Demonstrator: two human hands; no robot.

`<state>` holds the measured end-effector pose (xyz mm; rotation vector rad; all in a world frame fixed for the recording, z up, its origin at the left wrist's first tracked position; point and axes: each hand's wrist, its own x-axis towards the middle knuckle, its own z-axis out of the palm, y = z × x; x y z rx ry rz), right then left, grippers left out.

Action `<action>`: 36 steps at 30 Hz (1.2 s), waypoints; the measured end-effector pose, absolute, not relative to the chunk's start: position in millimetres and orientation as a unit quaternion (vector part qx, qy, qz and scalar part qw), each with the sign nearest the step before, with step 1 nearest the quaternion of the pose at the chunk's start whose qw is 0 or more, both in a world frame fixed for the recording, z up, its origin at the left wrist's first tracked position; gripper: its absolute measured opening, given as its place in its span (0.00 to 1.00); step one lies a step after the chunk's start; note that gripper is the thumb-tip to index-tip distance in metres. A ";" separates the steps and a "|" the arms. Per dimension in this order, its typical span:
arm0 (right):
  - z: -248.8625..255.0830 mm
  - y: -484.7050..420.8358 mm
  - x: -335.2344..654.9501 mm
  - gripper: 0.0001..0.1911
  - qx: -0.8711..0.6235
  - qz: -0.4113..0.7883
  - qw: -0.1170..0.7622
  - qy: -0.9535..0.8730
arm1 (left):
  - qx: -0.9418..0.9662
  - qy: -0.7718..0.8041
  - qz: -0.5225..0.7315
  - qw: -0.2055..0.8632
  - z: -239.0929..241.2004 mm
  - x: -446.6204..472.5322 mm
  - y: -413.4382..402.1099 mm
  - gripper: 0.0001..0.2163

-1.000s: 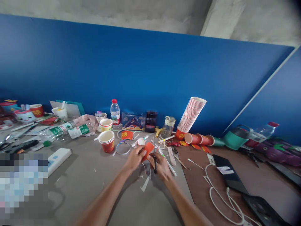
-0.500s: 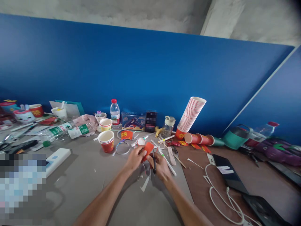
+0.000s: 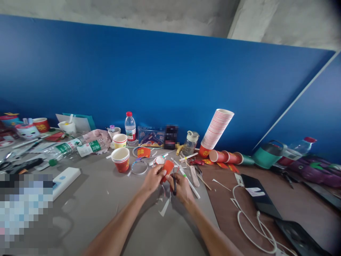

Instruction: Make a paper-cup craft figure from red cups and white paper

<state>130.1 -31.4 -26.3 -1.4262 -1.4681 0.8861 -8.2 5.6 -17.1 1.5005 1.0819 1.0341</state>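
Note:
Between the fingers of my left hand (image 3: pixel 153 179) is a piece of red paper (image 3: pixel 168 166), pinched along its left side. My right hand (image 3: pixel 182 187) is closed round the dark handles of a pair of scissors (image 3: pixel 174 184), whose blades point away from me along the paper's right edge. Both hands are close together above the grey table, and their fingers nearly meet at the paper. White paper scraps (image 3: pixel 164 208) lie below them. Just beyond is a small white and red ring-shaped piece (image 3: pixel 159 160), partly behind my left hand.
Paper cups (image 3: pixel 120 165) stand left of my hands, near a water bottle (image 3: pixel 130 128) and a boxed glue gun (image 3: pixel 150 137). Rightward are a glass jar (image 3: pixel 190 144), a leaning cup stack (image 3: pixel 217 129), cups lying on their sides (image 3: pixel 218 156) and a white cable (image 3: pixel 241 220).
Hardly anything differs. Both hands keep their places, with the red paper and the scissors still in them; the view has shifted very slightly.

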 end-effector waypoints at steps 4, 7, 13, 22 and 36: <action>-27.6 -31.2 130.6 0.23 -0.576 0.340 0.434 -0.604 | 0.652 0.448 0.433 0.432 -14.0 -11.0 7.2 0.14; -27.2 -31.6 130.7 0.23 -0.579 0.330 0.427 -0.611 | 0.673 0.450 0.421 0.410 -12.2 -13.1 8.2 0.15; -27.5 -31.0 131.6 0.22 -0.588 0.299 0.406 -0.632 | 0.686 0.460 0.404 0.394 -15.1 -18.0 12.3 0.18; -26.3 -29.7 139.6 0.19 -0.586 0.251 0.354 -0.684 | 0.679 0.426 0.422 0.423 -14.3 -28.1 18.6 0.17; -25.6 -25.0 156.2 0.17 -0.555 0.246 0.263 -0.750 | 0.554 0.481 0.535 0.420 -15.3 -38.9 26.3 0.19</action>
